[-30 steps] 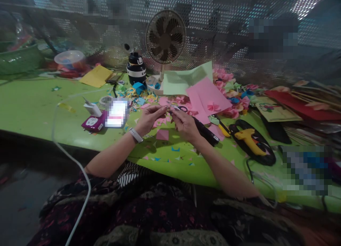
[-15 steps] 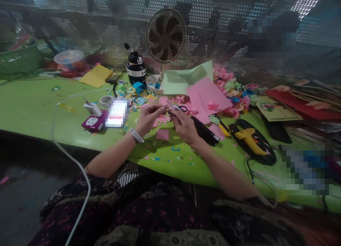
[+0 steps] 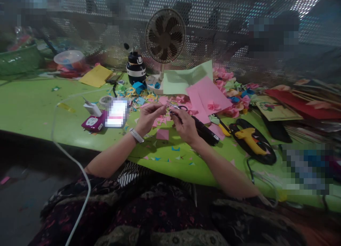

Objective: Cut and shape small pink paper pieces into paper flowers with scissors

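My left hand (image 3: 149,117) is closed, with thumb and fingertips pinched together above the pink scraps. If anything is in that pinch, it is too small to make out. Close by on its right, my right hand (image 3: 185,126) has its fingers curled in, and something small and dark shows at the fingertips. Just beyond the right fingers are scissors (image 3: 183,108) with a black ring handle and metal blades; whether the hand touches them is hidden. Between the wrists lies a small pink paper square (image 3: 162,134). A black stapler-like tool (image 3: 206,131) rests beside my right hand.
A phone (image 3: 116,113) and a purple power adapter (image 3: 93,122) lie on the left. At the back stand a fan (image 3: 165,40) and a black bottle (image 3: 136,68). Pink sheets (image 3: 209,97) and paper flowers are behind; a yellow glue gun (image 3: 250,139) sits right.
My right hand has drawn slightly right, away from the left fingertips, so the gap between them is wider. My left hand has stayed almost still.
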`<state>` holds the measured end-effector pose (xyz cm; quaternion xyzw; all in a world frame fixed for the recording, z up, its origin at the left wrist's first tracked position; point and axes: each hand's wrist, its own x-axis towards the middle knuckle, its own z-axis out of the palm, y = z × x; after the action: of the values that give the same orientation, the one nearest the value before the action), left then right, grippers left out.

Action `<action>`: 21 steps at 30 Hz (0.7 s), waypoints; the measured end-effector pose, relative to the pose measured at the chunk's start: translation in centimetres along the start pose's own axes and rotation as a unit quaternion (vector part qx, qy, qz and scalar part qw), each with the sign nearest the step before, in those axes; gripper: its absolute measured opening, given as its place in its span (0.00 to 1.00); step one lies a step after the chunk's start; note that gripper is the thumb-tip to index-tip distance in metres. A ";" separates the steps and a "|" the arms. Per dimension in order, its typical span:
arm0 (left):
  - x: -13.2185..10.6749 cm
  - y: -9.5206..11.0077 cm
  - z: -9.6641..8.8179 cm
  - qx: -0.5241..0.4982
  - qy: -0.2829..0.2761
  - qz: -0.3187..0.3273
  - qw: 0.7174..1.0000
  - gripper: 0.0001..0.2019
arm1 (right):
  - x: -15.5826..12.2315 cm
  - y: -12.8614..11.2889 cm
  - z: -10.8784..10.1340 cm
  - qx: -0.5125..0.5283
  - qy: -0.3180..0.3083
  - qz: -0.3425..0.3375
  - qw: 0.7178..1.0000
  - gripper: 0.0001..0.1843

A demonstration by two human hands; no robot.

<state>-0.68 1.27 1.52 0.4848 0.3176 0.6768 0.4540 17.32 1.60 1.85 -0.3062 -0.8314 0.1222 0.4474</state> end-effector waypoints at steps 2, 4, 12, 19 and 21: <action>0.1 -0.1 -0.1 0.001 -0.003 -0.003 1.000 0.14 | 0.1 0.0 -0.1 0.016 -0.004 -0.001 1.000 0.14; 0.2 -0.2 -0.1 -0.009 -0.004 -0.008 1.000 0.15 | 0.2 -0.1 -0.2 0.031 -0.011 0.000 0.999 0.14; 0.1 0.0 0.0 0.002 0.003 0.005 1.000 0.14 | 0.1 -0.3 -0.2 0.008 -0.007 0.015 1.000 0.17; 0.2 -0.2 -0.1 -0.020 0.007 -0.019 1.000 0.14 | 0.3 -0.2 -0.4 0.027 -0.022 0.033 0.999 0.21; 0.2 -0.2 -0.2 -0.022 0.003 -0.020 1.000 0.14 | 0.4 -0.1 -0.4 0.038 -0.027 0.025 0.999 0.22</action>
<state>-0.83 1.55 1.31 0.4663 0.3133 0.6756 0.4774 17.42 1.75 2.36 -0.3063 -0.8299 0.1728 0.4331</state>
